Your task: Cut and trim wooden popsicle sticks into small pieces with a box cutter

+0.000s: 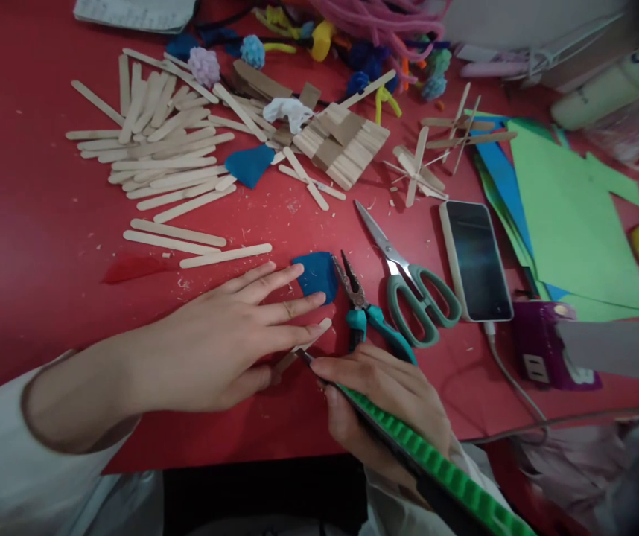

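My left hand [224,335] lies flat on the red table with its fingers stretched out and apart. Its fingers and thumb hold down a short wooden craft stick [315,336], partly hidden beneath them. In my right hand [386,402] is a green and black utility knife [398,432], its blade tip touching the stick. Just beyond the left fingertips is a piece of blue felt [319,277]. Teal-handled needle-nose pliers [357,301] lie right beside it, close to my right hand. Scissors with grey-green handles [409,290] are a little farther right.
A heap of craft sticks [163,149] spreads across the back left. Behind the scissors are joined-stick pieces [342,141]. A phone [479,260], its cable [514,380] and green sheets [570,216] occupy the right side. Pipe cleaners [380,30] are piled at the back.
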A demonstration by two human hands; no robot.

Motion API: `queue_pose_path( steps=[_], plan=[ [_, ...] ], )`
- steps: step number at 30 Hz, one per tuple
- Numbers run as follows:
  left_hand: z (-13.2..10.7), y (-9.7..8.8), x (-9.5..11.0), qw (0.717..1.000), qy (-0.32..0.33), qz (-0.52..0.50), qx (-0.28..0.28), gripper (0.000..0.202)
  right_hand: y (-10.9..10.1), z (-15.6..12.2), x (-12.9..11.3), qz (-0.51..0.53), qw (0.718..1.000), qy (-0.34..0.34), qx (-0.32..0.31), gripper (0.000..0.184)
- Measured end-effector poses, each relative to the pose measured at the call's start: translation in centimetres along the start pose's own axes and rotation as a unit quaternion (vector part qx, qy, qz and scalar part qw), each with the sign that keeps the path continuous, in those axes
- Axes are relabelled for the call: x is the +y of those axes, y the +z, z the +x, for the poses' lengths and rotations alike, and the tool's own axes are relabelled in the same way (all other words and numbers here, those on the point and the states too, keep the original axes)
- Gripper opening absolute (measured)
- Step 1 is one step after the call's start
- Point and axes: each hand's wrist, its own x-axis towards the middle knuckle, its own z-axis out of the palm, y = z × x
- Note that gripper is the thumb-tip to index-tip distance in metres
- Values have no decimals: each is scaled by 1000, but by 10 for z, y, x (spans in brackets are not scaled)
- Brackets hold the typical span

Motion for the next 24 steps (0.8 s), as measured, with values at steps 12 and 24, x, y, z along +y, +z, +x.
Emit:
queue_pose_path(
  steps=[12, 24],
  plan=[
    [-1, 1, -1, 1000, -2, -5, -2, 52, 3, -2, 1, -24, 999, -24, -1, 23],
    [-1, 0, 0, 1000, -4, -7, -3, 54, 1, -13, -5, -115, 985, -67, -108, 25]
  ],
)
